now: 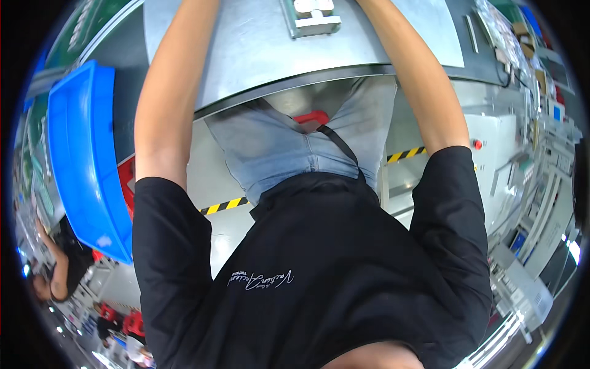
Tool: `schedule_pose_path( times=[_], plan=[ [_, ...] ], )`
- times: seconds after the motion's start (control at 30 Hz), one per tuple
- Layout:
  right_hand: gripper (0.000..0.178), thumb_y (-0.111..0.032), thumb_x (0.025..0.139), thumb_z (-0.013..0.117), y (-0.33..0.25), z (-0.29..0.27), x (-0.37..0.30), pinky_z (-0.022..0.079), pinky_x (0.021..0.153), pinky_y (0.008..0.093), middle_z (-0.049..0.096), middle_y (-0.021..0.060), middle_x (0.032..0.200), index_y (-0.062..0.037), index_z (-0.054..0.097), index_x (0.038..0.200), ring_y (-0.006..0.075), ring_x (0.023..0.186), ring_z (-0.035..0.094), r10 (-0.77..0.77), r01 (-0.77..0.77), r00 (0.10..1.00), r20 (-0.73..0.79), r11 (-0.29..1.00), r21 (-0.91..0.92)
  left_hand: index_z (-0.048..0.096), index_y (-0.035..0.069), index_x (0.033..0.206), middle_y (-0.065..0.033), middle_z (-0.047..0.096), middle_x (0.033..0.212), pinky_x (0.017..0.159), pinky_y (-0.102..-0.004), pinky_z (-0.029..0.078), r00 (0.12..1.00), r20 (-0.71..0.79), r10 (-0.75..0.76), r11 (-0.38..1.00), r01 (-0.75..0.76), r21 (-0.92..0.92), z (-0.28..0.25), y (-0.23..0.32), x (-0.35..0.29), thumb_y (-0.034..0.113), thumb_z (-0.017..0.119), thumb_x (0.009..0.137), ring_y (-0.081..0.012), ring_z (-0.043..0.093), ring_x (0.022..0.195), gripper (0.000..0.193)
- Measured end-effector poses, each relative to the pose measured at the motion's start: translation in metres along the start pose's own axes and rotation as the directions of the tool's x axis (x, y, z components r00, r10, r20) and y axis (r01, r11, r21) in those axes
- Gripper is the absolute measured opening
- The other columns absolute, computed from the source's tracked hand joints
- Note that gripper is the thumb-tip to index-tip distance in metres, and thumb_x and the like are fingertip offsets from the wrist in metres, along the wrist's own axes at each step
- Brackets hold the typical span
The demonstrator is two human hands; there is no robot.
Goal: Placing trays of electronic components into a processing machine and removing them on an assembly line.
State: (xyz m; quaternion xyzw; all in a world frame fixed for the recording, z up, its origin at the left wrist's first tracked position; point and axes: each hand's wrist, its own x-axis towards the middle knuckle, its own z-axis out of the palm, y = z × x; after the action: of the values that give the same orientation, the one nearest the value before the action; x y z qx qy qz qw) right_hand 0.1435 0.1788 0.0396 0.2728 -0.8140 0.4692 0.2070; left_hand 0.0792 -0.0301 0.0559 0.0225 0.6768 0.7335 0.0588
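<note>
Both my forearms reach across the metal-topped workbench [258,58] and leave the picture at its upper edge, so my left hand and my right hand are out of sight. What they hold or touch cannot be seen. Between the forearms, at the top of the view, a small metal fixture [316,26] with a pale block on a greenish base stands on the bench. Its far part is cut off by the picture's edge.
A long blue plastic bin [106,123] is at my left, beside the bench. To the right stands a white machine cabinet [495,160] with a red button [477,144]. Another person [61,264] works at the far left. Yellow-black tape [224,206] marks the floor.
</note>
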Motion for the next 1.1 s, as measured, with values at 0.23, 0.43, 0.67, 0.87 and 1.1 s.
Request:
schedule_pose_path(
  times=[0.23,0.43,0.67,0.87,1.1],
  plan=[
    [0.026,-0.020,0.089,0.062,-0.010,-0.017,0.004,0.052,0.076,0.0412,0.063,0.0229,0.094,0.0032,0.060,0.100,0.0345,0.084,0.064,0.076,-0.079,0.991,-0.109,0.997,-0.024,0.070,-0.002,0.100,-0.0123,0.068,0.078,0.066,-0.0304,0.050,0.880,-0.057,0.471,0.819,-0.413,0.399,0.042,-0.012,-0.007,0.018,0.059,0.093,-0.0180,0.064,0.071,0.024],
    [0.035,-0.029,0.084,0.072,0.001,0.002,0.006,0.052,0.087,0.0388,0.070,0.0163,0.105,-0.0037,0.067,0.108,0.0299,0.098,0.067,0.209,-0.217,0.946,-0.247,0.976,-0.005,0.072,0.002,0.110,-0.0128,0.072,0.087,0.072,-0.0289,0.050,0.874,-0.060,0.483,0.794,-0.408,0.451,0.015,-0.020,0.009,0.027,0.060,0.097,-0.0169,0.066,0.080,0.031],
    [0.027,-0.020,0.086,0.066,-0.027,-0.002,-0.047,0.049,0.083,0.0425,0.062,0.0199,0.095,0.0024,0.060,0.099,0.0351,0.093,0.060,0.310,-0.268,0.841,-0.443,0.951,0.157,0.070,0.005,0.112,-0.0079,0.064,0.080,0.065,-0.0311,0.045,0.876,0.041,0.481,0.726,-0.424,0.541,0.013,-0.043,0.029,0.028,0.055,0.100,-0.0151,0.055,0.071,0.030],
    [0.076,-0.027,0.078,0.070,-0.158,0.037,-0.063,0.042,0.091,0.0483,0.053,0.0267,0.117,0.0103,0.042,0.138,0.0370,0.112,0.051,0.555,-0.577,0.811,-0.187,0.704,-0.413,0.068,0.003,0.113,-0.0043,0.060,0.073,0.061,-0.0272,0.042,0.906,0.002,0.424,0.800,-0.375,0.469,-0.014,-0.039,0.023,0.026,0.054,0.102,-0.0105,0.053,0.067,0.029],
    [0.060,-0.017,0.088,0.058,-0.127,0.047,-0.075,0.042,0.088,0.0413,0.058,0.0190,0.119,0.0050,0.045,0.142,0.0295,0.114,0.051,0.402,-0.478,0.864,-0.302,0.473,-0.740,0.067,0.003,0.113,-0.0029,0.059,0.071,0.059,-0.0272,0.041,0.902,-0.020,0.430,0.806,-0.374,0.460,0.012,-0.033,0.014,0.026,0.052,0.102,-0.0103,0.051,0.064,0.029]
  ],
)
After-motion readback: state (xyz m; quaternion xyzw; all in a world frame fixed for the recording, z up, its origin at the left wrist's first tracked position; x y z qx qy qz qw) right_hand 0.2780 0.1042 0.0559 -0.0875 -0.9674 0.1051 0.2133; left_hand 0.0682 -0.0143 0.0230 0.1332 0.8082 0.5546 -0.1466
